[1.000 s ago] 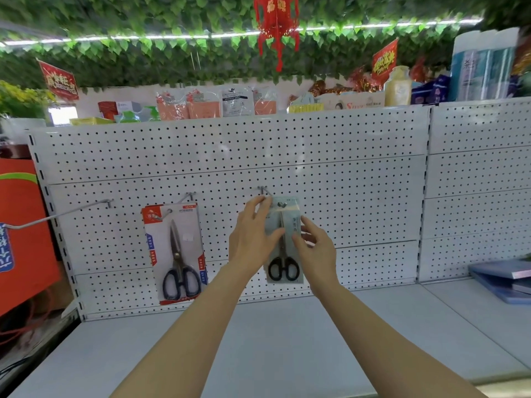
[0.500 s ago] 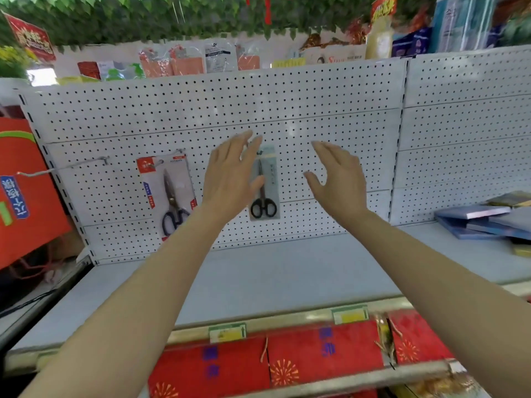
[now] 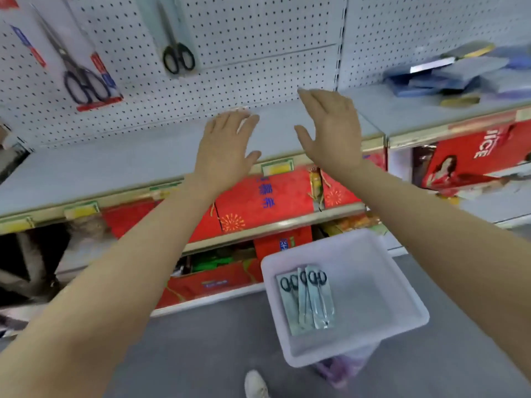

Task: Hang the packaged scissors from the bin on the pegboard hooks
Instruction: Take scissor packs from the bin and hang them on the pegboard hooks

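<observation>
1. My left hand [image 3: 227,145] and right hand [image 3: 330,130] hover flat-fingered and empty above the grey shelf [image 3: 115,165].
2. One packaged black-handled scissors [image 3: 176,38] hangs on the white pegboard [image 3: 258,38].
3. More grey scissor packs [image 3: 307,300] lie in the white plastic bin [image 3: 402,282] below; I judge reaching down for one comes next.

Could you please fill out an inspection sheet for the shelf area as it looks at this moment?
Surface: grey shelf, bare in front of the pegboard.
Job's things: grey scissors pack hanging on the pegboard; more packs lying in the white bin on the floor.
Clutter: red-carded scissors hanging at left; blue packets at right.
Grippers: left hand and right hand open, empty.
Cables: nothing seen.
Surroundings: red boxes on the lower shelves.
</observation>
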### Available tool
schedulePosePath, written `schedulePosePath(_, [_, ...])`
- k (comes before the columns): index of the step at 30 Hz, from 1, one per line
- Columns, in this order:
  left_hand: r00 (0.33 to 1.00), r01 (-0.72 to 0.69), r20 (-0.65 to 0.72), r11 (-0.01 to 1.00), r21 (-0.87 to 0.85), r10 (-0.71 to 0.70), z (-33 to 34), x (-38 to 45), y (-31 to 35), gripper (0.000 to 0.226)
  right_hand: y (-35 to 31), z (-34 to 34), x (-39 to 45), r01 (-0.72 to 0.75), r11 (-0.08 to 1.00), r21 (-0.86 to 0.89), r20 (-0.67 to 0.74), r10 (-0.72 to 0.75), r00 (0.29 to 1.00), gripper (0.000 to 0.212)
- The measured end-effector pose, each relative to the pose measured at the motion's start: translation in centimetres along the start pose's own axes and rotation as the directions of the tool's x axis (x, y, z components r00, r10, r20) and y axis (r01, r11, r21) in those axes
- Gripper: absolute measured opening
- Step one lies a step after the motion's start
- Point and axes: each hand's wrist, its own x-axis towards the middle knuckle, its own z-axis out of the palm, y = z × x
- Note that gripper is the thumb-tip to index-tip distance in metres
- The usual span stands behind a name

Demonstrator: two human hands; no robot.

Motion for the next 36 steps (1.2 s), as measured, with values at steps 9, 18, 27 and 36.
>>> schedulePosePath(9, [0.933, -0.094, 0.339, 0.991, -0.098, 0.122, 15.3, -7.2, 6.5, 0.070, 5.5, 6.8, -17.1, -0.183, 0.978, -0.102, 0.309, 0.206, 0.929, 0.058])
schedulePosePath(18, [0.478, -0.656, 0.551, 0.695, -0.294, 0.684, 31.2, -12.1, 12.9, 0.035, 9.0, 10.3, -28.9, -0.313, 0.915, -0.257, 0.475, 0.401, 0.783, 0.057])
schedulePosePath(27, [-0.017, -0.672, 0.637, 0.462, -0.578, 0.771, 42.2, -15.8, 21.7, 0.032, 9.9, 11.8, -37.0, -0.358, 0.880, -0.311, 0.496, 0.472, 0.729, 0.054])
schedulePosePath(36, [-0.016, -0.811, 0.509, 0.286, -0.511, 0.861, 44.4, -15.0, 19.9, 0.052, 10.1, 12.6, -40.1, -0.388, 0.845, -0.368, 0.553, 0.534, 0.639, 0.056])
